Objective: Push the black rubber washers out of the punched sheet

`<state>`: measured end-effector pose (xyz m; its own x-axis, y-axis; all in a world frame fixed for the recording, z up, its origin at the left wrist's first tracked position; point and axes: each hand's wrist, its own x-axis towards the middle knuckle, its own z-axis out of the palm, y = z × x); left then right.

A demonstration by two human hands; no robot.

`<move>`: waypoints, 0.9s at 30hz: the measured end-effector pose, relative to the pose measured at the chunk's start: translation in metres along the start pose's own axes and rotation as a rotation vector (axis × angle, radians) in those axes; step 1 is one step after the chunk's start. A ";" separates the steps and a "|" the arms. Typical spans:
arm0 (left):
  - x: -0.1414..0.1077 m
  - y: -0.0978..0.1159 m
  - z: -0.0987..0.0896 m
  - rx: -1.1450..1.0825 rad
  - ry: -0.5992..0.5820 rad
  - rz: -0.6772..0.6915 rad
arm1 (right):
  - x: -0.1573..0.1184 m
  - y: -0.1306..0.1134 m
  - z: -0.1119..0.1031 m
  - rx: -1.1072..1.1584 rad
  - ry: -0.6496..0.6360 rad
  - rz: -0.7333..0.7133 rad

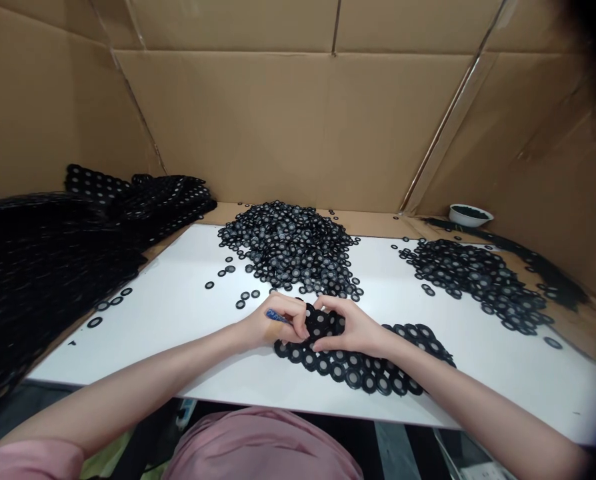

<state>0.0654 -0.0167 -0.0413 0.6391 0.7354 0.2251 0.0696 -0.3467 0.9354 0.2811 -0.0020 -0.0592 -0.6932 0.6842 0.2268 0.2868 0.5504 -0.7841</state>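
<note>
A panel of joined black rings (353, 379) lies on the white tabletop in front of me, its left end lifted and folded between my hands. My left hand (283, 319) is closed around a slim tool with a blue patterned handle (277, 315); the tool's working end is hidden by my fingers. Those fingers meet the panel's left end. From the other side, my right hand (351, 325) grips the folded part between thumb and fingers. The rest of the panel passes under my right forearm.
Behind my hands rises a large heap of loose black rings (293, 243). A second heap of rings (478, 277) lies at right, near a white bowl (469, 215) with dark contents. Dark stringy material (43, 260) fills the left side. Cardboard walls (278, 120) enclose the table (178, 300).
</note>
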 end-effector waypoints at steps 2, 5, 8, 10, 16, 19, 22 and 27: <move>0.000 -0.001 -0.001 0.010 -0.012 -0.002 | 0.000 0.000 0.000 -0.005 -0.001 -0.008; 0.001 -0.003 -0.001 0.008 -0.031 -0.017 | 0.000 -0.001 0.000 -0.004 0.000 -0.019; 0.002 -0.007 0.001 -0.022 -0.047 -0.065 | 0.001 -0.002 -0.001 0.025 -0.015 -0.039; 0.002 -0.008 0.003 -0.042 -0.061 -0.095 | 0.001 -0.004 -0.001 0.042 -0.022 -0.050; 0.002 -0.011 0.004 -0.069 -0.052 -0.097 | 0.001 -0.004 -0.001 0.053 -0.016 -0.047; 0.002 -0.012 0.005 -0.085 -0.010 -0.082 | 0.000 -0.001 0.001 0.009 0.013 -0.053; 0.002 -0.011 0.007 -0.101 0.034 -0.075 | -0.001 0.001 0.003 -0.053 0.043 -0.051; 0.003 -0.003 0.010 -0.091 0.082 -0.031 | -0.001 0.003 0.004 -0.120 0.064 -0.009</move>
<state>0.0746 -0.0187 -0.0464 0.5727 0.7913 0.2141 0.0162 -0.2720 0.9622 0.2805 -0.0032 -0.0636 -0.6535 0.7060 0.2729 0.3604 0.6073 -0.7080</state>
